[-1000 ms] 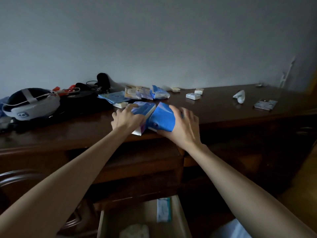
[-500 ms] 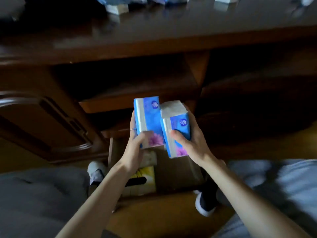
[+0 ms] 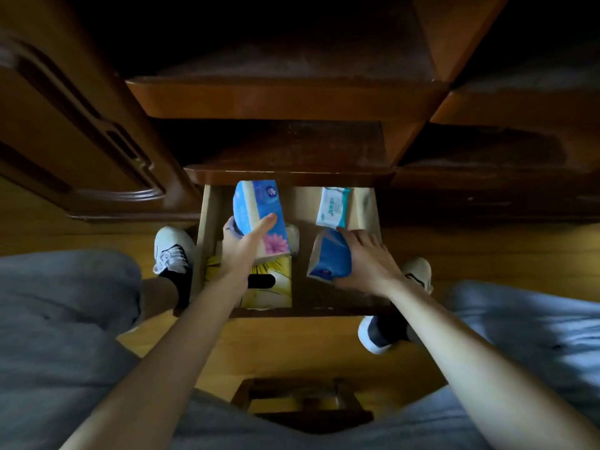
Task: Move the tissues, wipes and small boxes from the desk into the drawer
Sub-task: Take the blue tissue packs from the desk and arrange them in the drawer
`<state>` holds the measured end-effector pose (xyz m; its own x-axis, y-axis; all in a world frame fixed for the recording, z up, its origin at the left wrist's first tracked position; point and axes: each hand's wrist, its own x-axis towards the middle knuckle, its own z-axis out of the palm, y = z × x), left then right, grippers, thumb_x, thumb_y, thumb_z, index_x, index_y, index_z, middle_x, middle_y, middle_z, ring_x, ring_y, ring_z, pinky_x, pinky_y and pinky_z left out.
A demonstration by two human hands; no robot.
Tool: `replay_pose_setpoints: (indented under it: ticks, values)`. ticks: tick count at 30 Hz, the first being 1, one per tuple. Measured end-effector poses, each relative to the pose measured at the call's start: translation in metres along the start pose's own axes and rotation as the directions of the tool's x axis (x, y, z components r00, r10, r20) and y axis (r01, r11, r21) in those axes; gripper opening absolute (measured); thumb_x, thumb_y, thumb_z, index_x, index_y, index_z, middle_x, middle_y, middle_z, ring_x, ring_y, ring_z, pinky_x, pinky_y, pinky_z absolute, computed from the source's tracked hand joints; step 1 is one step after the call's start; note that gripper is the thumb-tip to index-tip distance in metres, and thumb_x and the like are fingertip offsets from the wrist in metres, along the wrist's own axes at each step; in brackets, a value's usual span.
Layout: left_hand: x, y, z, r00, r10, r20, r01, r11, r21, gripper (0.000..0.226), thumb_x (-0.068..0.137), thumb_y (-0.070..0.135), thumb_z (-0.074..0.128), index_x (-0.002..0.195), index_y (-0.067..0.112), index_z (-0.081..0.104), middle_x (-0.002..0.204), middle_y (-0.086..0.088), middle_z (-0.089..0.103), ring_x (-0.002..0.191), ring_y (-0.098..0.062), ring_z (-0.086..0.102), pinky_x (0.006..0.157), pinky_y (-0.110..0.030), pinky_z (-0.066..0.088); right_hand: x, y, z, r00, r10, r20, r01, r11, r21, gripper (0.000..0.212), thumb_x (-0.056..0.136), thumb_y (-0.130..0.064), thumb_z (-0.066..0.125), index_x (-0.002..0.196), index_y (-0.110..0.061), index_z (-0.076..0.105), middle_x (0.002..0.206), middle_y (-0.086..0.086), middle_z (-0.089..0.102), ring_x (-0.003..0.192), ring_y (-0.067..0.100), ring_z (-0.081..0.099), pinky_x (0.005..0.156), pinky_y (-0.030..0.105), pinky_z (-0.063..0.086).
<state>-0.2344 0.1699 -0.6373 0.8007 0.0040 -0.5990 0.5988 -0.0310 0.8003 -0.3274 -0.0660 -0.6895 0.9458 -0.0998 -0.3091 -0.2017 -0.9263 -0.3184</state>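
Drawer (image 3: 207,222) open at frame centre, under dark wooden desk shelves. Left hand (image 3: 240,248) grips blue tissue pack (image 3: 259,216) above the drawer's left half, over a yellow tissue box (image 3: 276,280). Right hand (image 3: 367,261) holds second blue pack (image 3: 328,258) low in the right half, just below a white-green wipes pack (image 3: 332,206). Grey trouser legs and white shoes flank the drawer

Both forearms reach forward and down, well apart. The left hand (image 3: 242,246) is curled in a grip, thumb laid straight on top. The right hand (image 3: 367,258) lies palm-down with fingers spread and curved.
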Motion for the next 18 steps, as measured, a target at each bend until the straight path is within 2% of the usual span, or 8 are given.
replay_pose_setpoints:
  ticks: [3, 5, 6, 8, 10, 12, 15, 18]
  values:
    - [-0.002, -0.003, -0.004, 0.999, 0.035, 0.026, -0.037, 0.998, 0.054, 0.070, 0.075, 0.037, 0.086, 0.127, 0.032, 0.040, 0.113, -0.005, 0.068, 0.092, -0.019, 0.075, 0.078, -0.039, 0.063, 0.018, -0.006, 0.011, 0.990, -0.090, 0.110, 0.106, 0.984, -0.146, 0.114, 0.070, -0.067, 0.077, 0.158, -0.028, 0.016, 0.158, 0.008, 0.032, 0.144, 0.034, 0.033, 0.115, 0.059, 0.033]
    - [-0.003, -0.003, -0.007, 0.999, 0.019, 0.030, -0.020, 0.999, 0.039, 0.070, 0.076, 0.034, 0.086, 0.129, 0.029, 0.042, 0.116, -0.007, 0.067, 0.094, -0.021, 0.075, 0.082, -0.042, 0.062, 0.027, -0.012, 0.025, 0.960, -0.123, 0.253, 0.169, 0.971, -0.168, 0.110, 0.073, -0.065, 0.075, 0.160, -0.032, 0.015, 0.161, 0.008, 0.026, 0.149, 0.035, 0.023, 0.118, 0.061, 0.026]
    - [-0.003, -0.004, -0.008, 1.000, 0.007, 0.025, -0.008, 1.000, 0.025, 0.070, 0.076, 0.033, 0.086, 0.131, 0.026, 0.042, 0.117, -0.009, 0.067, 0.097, -0.022, 0.074, 0.084, -0.044, 0.061, 0.030, -0.015, 0.033, 0.933, -0.113, 0.341, 0.157, 0.982, -0.106, 0.108, 0.074, -0.064, 0.076, 0.160, -0.035, 0.018, 0.163, 0.007, 0.025, 0.150, 0.034, 0.019, 0.119, 0.059, 0.025]
    - [-0.001, -0.004, -0.011, 1.000, -0.008, 0.005, 0.008, 1.000, 0.009, 0.070, 0.077, 0.033, 0.085, 0.132, 0.024, 0.042, 0.120, -0.009, 0.066, 0.100, -0.023, 0.073, 0.087, -0.046, 0.060, 0.032, -0.018, 0.046, 0.875, -0.069, 0.480, 0.014, 0.993, 0.117, 0.101, 0.076, -0.066, 0.076, 0.159, -0.036, 0.026, 0.166, 0.004, 0.023, 0.153, 0.028, 0.017, 0.121, 0.051, 0.024]
    - [0.000, -0.004, -0.013, 1.000, -0.019, -0.013, 0.019, 1.000, 0.007, 0.073, 0.078, 0.033, 0.083, 0.137, 0.022, 0.041, 0.122, -0.010, 0.065, 0.103, -0.024, 0.071, 0.089, -0.047, 0.060, 0.032, -0.016, 0.054, 0.870, -0.046, 0.492, -0.096, 0.961, 0.260, 0.092, 0.083, -0.060, 0.075, 0.159, -0.031, 0.031, 0.166, 0.002, 0.027, 0.152, 0.024, 0.024, 0.119, 0.045, 0.026]
    - [0.002, -0.005, -0.013, 0.999, -0.026, -0.019, 0.026, 1.000, 0.008, 0.077, 0.079, 0.033, 0.083, 0.141, 0.022, 0.039, 0.123, -0.010, 0.064, 0.104, -0.024, 0.071, 0.089, -0.049, 0.059, 0.030, -0.010, 0.055, 0.886, -0.028, 0.463, -0.117, 0.952, 0.282, 0.088, 0.086, -0.046, 0.077, 0.159, -0.024, 0.032, 0.162, 0.004, 0.036, 0.148, 0.023, 0.034, 0.117, 0.042, 0.032]
    - [0.001, -0.009, -0.009, 0.999, -0.030, -0.014, 0.030, 0.999, 0.014, 0.080, 0.076, 0.034, 0.084, 0.141, 0.024, 0.039, 0.121, -0.007, 0.065, 0.102, -0.023, 0.071, 0.088, -0.049, 0.060, 0.024, -0.012, 0.055, 0.878, -0.006, 0.478, -0.114, 0.968, 0.222, 0.096, 0.081, -0.042, 0.081, 0.158, -0.022, 0.028, 0.157, 0.006, 0.041, 0.142, 0.026, 0.041, 0.112, 0.040, 0.038]
    - [0.002, -0.015, -0.002, 1.000, -0.014, -0.005, 0.014, 0.999, 0.033, 0.082, 0.074, 0.036, 0.085, 0.142, 0.025, 0.040, 0.119, -0.005, 0.066, 0.101, -0.022, 0.072, 0.087, -0.047, 0.060, 0.019, -0.025, 0.066, 0.900, 0.066, 0.431, -0.130, 0.984, 0.121, 0.108, 0.075, -0.051, 0.083, 0.159, -0.024, 0.023, 0.161, 0.007, 0.031, 0.146, 0.032, 0.030, 0.114, 0.051, 0.037]
